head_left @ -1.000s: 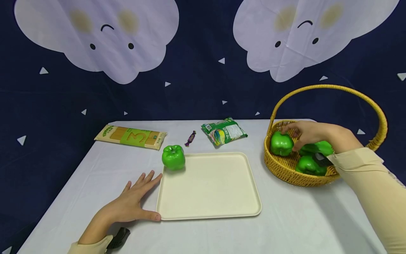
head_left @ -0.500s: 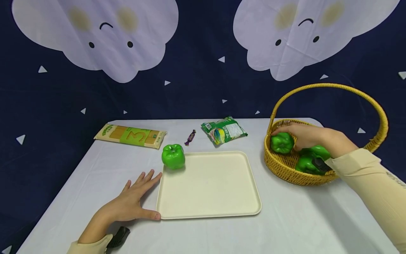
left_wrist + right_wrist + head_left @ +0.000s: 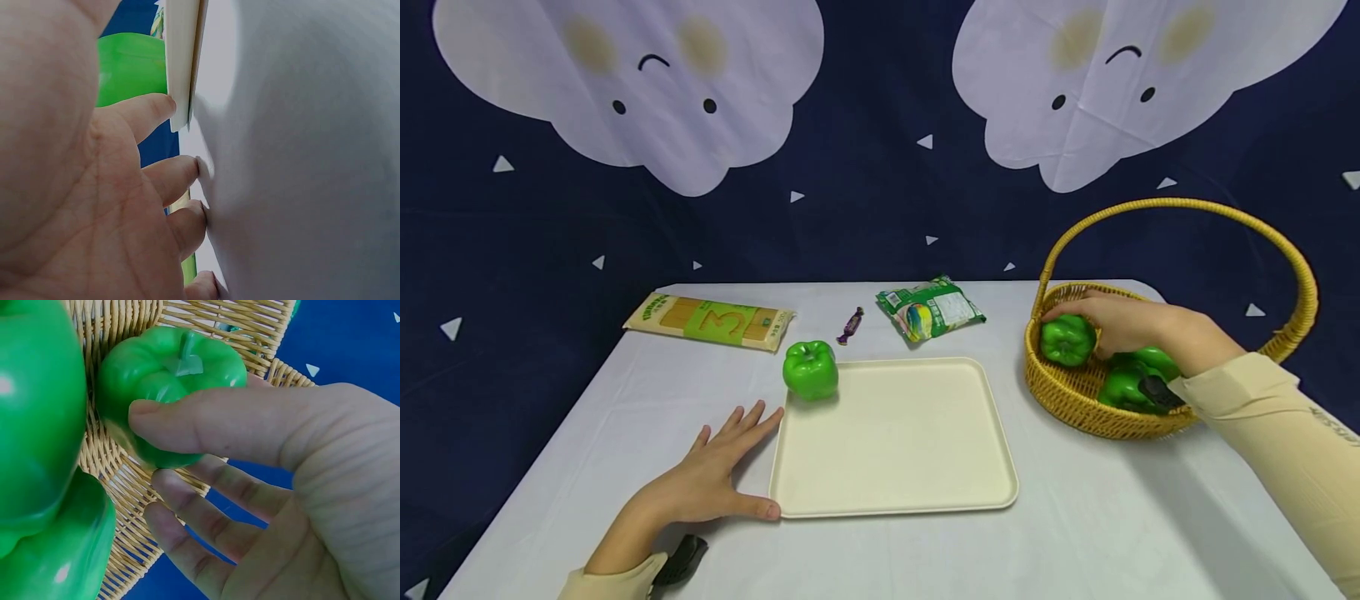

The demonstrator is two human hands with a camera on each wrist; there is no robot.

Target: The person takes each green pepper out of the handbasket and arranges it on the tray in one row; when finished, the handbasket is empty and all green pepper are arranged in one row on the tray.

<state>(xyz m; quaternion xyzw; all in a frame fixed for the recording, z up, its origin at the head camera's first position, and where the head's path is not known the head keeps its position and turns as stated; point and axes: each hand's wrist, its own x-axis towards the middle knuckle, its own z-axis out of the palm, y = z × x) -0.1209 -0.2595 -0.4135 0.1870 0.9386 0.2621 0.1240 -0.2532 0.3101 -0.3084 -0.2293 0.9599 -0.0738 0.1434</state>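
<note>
My right hand (image 3: 1131,321) is down inside a wicker basket (image 3: 1090,417), gripping a green bell pepper (image 3: 1067,341). In the right wrist view the thumb lies across the front of this pepper (image 3: 156,369), with fingers curled behind and under it. More green peppers (image 3: 1127,387) lie beside it, partly under my wrist. My left hand (image 3: 711,479) is spread on the table, its thumb and index fingertip at the left edge of a cream tray (image 3: 895,450). Another green bell pepper (image 3: 810,372) sits on the tray's back left corner.
Behind the tray lie a pack of noodles (image 3: 707,322), a purple wrapped candy (image 3: 850,326) and a green snack bag (image 3: 931,310). The basket's tall handle (image 3: 1180,203) arches over my right hand. A dark cloud-patterned cloth (image 3: 880,167) hangs at the back.
My right hand has reached left and closed its fingers over the pepper at the basket's left side. My left hand and the tray have stayed in place.
</note>
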